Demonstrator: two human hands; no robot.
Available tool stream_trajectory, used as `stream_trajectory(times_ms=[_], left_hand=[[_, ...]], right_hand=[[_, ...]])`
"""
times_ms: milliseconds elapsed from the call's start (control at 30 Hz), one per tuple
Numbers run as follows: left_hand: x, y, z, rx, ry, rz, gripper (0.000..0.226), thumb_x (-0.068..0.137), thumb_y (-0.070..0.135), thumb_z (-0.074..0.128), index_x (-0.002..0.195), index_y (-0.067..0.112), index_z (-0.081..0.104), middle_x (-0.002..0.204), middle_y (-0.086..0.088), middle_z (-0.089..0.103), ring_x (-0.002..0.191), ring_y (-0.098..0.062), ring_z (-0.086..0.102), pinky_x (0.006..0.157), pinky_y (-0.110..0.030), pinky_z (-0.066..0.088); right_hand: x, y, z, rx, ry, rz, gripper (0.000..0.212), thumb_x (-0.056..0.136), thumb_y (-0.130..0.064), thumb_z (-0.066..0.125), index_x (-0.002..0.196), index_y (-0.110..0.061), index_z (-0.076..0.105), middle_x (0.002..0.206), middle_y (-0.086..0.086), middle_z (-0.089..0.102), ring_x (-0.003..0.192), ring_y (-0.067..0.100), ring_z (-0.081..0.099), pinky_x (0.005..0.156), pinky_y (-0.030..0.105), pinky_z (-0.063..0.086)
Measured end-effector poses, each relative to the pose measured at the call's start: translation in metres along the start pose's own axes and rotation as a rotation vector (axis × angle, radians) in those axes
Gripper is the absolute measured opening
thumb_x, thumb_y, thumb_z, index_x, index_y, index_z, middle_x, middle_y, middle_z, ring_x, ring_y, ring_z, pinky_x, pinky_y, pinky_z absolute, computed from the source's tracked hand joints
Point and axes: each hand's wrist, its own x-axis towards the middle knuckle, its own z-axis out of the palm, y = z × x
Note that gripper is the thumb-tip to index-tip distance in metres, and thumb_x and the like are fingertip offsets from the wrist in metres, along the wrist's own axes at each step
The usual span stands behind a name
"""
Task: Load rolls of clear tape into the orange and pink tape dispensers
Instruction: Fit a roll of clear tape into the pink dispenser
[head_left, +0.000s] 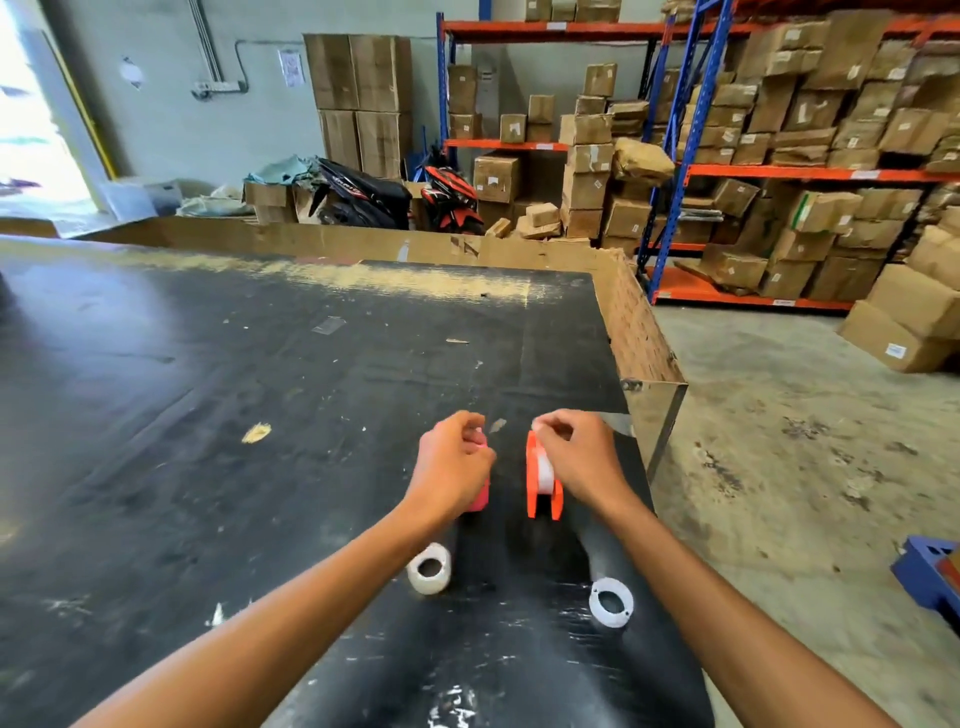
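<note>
The orange tape dispenser (543, 480) stands on the black table (208, 415) with a clear tape roll (544, 474) seated in it. My right hand (582, 452) pinches at the dispenser's far top end, fingers closed there. To its left the pink tape dispenser (480, 496) is mostly hidden under my left hand (454, 462), which grips its top. Whether the pink one holds a roll is hidden. A loose clear tape roll (429, 568) lies nearer me on the left. A white ring-shaped roll (611, 603) lies on the right.
The table's right edge (654, 415) with a metal corner runs close beside my right hand. Cardboard walls line the table's far side. Shelves of cardboard boxes (779, 156) and two parked motorbikes (395, 195) stand beyond. A blue crate (930, 571) sits on the floor at right.
</note>
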Motion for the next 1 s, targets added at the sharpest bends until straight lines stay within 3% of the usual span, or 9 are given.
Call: stream_trajectory(times_ms=[133, 233, 367, 467, 533, 600, 733, 833, 1000], left_hand=[[0.010, -0.036, -0.035, 0.263, -0.220, 0.051, 0.081, 0.074, 0.026, 0.078, 0.142, 0.005, 0.039, 0.139, -0.010, 0.053, 0.131, -0.025, 0.047, 0.106, -0.029, 0.039], [0.019, -0.058, -0.043, 0.235, -0.427, 0.129, 0.055, 0.075, 0.038, 0.076, 0.124, 0.020, 0.060, 0.101, 0.008, 0.071, 0.102, -0.015, 0.064, 0.082, -0.016, 0.045], [0.030, -0.079, -0.047, 0.220, -0.423, 0.261, 0.054, 0.069, 0.056, 0.072, 0.117, 0.032, 0.065, 0.101, 0.005, 0.076, 0.095, -0.010, 0.068, 0.091, -0.035, 0.052], [0.036, -0.086, -0.049, 0.293, -0.420, 0.324, 0.061, 0.064, 0.073, 0.063, 0.114, 0.036, 0.064, 0.095, 0.007, 0.076, 0.088, -0.011, 0.069, 0.083, -0.040, 0.054], [0.041, -0.085, -0.052, 0.353, -0.431, 0.379, 0.062, 0.064, 0.076, 0.059, 0.110, 0.036, 0.064, 0.092, 0.008, 0.075, 0.084, -0.014, 0.067, 0.078, -0.041, 0.055], [0.043, -0.084, -0.052, 0.401, -0.430, 0.428, 0.061, 0.065, 0.076, 0.058, 0.110, 0.035, 0.062, 0.092, 0.007, 0.074, 0.081, -0.017, 0.065, 0.075, -0.040, 0.054], [0.042, -0.079, -0.050, 0.460, -0.394, 0.507, 0.059, 0.066, 0.074, 0.058, 0.098, 0.025, 0.062, 0.087, 0.004, 0.070, 0.079, -0.020, 0.061, 0.070, -0.041, 0.053], [0.041, -0.074, -0.049, 0.485, -0.400, 0.505, 0.057, 0.067, 0.073, 0.058, 0.094, 0.022, 0.061, 0.091, 0.003, 0.070, 0.085, -0.021, 0.062, 0.069, -0.038, 0.052], [0.031, -0.079, -0.051, 0.444, -0.418, 0.418, 0.048, 0.073, 0.062, 0.062, 0.100, 0.021, 0.063, 0.096, 0.003, 0.070, 0.089, -0.021, 0.064, 0.071, -0.034, 0.049]], right_hand=[[0.001, -0.039, 0.028, -0.250, -0.405, -0.098, 0.019, 0.079, -0.011, 0.063, 0.095, -0.014, 0.073, 0.094, 0.005, 0.073, 0.084, 0.014, 0.062, 0.077, 0.027, 0.049], [0.002, -0.054, 0.051, -0.544, -0.562, -0.033, 0.019, 0.075, -0.008, 0.061, 0.062, -0.021, 0.056, 0.074, 0.006, 0.058, 0.071, 0.021, 0.052, 0.050, 0.025, 0.035], [0.003, -0.068, 0.068, -0.704, -0.492, 0.025, 0.009, 0.075, -0.006, 0.060, 0.069, -0.012, 0.061, 0.071, 0.006, 0.051, 0.074, 0.026, 0.049, 0.046, 0.024, 0.028], [-0.002, -0.071, 0.074, -0.798, -0.382, 0.025, 0.021, 0.079, -0.013, 0.057, 0.058, -0.014, 0.052, 0.072, 0.005, 0.060, 0.078, 0.031, 0.059, 0.050, 0.024, 0.026], [-0.007, -0.067, 0.079, -0.829, -0.317, -0.010, 0.014, 0.076, -0.015, 0.053, 0.064, -0.014, 0.061, 0.083, 0.008, 0.069, 0.082, 0.031, 0.065, 0.060, 0.030, 0.032], [-0.012, -0.060, 0.077, -0.796, -0.298, -0.064, 0.014, 0.073, -0.013, 0.052, 0.074, -0.017, 0.066, 0.089, 0.010, 0.067, 0.089, 0.031, 0.064, 0.068, 0.035, 0.035], [-0.025, -0.050, 0.065, -0.683, -0.241, -0.103, 0.008, 0.070, -0.018, 0.051, 0.066, -0.022, 0.057, 0.081, 0.002, 0.056, 0.085, 0.027, 0.060, 0.080, 0.044, 0.040], [-0.031, -0.047, 0.062, -0.654, -0.246, -0.106, 0.023, 0.070, -0.021, 0.054, 0.086, -0.013, 0.069, 0.093, 0.009, 0.061, 0.089, 0.027, 0.059, 0.084, 0.049, 0.043], [-0.036, -0.055, 0.057, -0.644, -0.142, -0.139, 0.031, 0.081, -0.020, 0.057, 0.110, -0.011, 0.060, 0.112, 0.010, 0.053, 0.097, 0.033, 0.057, 0.079, 0.048, 0.050]])
